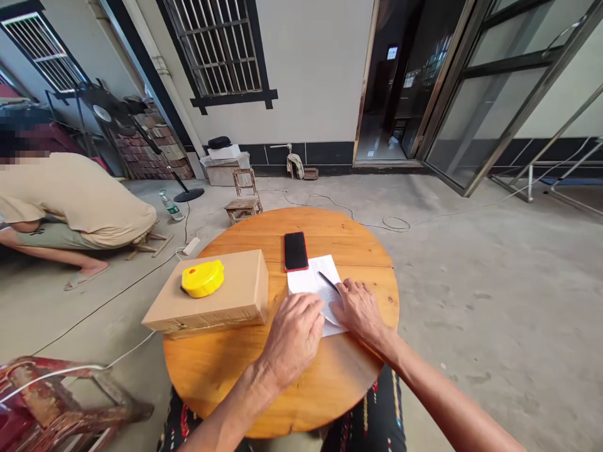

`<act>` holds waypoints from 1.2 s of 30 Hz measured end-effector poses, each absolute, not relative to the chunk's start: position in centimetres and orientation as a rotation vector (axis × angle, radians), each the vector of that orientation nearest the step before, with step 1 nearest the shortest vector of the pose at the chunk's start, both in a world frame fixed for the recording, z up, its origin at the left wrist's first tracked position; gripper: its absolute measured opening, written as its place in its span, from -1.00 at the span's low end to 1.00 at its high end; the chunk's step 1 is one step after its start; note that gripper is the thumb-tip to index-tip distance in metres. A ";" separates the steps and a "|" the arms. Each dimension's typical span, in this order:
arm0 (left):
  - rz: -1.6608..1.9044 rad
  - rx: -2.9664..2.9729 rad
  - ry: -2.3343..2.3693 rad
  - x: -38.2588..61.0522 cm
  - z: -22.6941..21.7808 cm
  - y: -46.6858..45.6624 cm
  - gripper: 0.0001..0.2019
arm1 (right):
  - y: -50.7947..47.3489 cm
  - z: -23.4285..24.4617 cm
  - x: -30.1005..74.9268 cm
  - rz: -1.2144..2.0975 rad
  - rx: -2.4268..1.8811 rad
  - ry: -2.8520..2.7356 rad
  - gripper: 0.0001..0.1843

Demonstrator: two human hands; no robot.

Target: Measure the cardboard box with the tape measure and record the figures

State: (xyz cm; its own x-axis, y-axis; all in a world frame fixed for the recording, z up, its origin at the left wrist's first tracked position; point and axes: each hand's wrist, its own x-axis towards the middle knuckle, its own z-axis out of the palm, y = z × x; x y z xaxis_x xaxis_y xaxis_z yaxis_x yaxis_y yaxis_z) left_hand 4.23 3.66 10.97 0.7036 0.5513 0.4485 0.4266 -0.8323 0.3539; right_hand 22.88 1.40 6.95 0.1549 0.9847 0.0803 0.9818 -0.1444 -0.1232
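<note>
A printed sheet of white paper (308, 281) lies on the round wooden table (226, 383), its near part slightly curled. At its left edge is my left hand (294, 336), fingers together and bent down over the sheet; their tips are partly hidden. My right hand (362, 311) lies over the sheet's right side, fingers stretched out and palm down. A dark pen (327, 280) slants across the paper, its near end meeting my right fingers. Just beyond the sheet rests a phone (296, 250) with a red edge, touching or overlapping its top.
On the table's left stands a cardboard box (240, 282) with a yellow tape measure (203, 279) on top. A person (80, 201) crouches on a low stool at left. Cables (108, 295) cross the floor. A small wooden chair (244, 199) stands beyond the table.
</note>
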 end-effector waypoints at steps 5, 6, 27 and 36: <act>0.561 2.638 0.896 3.1 5.4 1.2 -0.79 | 1.5 6.3 24.0 0.076 -2.271 -1.973 -0.78; 0.574 2.635 0.911 2.8 4.7 0.7 -0.77 | 1.6 6.3 24.2 0.090 -2.270 -1.976 -0.78; 0.791 2.467 0.963 1.5 2.8 0.1 -0.76 | -3.8 10.6 23.7 0.595 -1.299 -1.302 -0.82; 0.691 2.460 1.079 0.9 2.9 1.1 -0.62 | -1.6 10.2 20.7 0.593 -1.224 -1.324 -0.81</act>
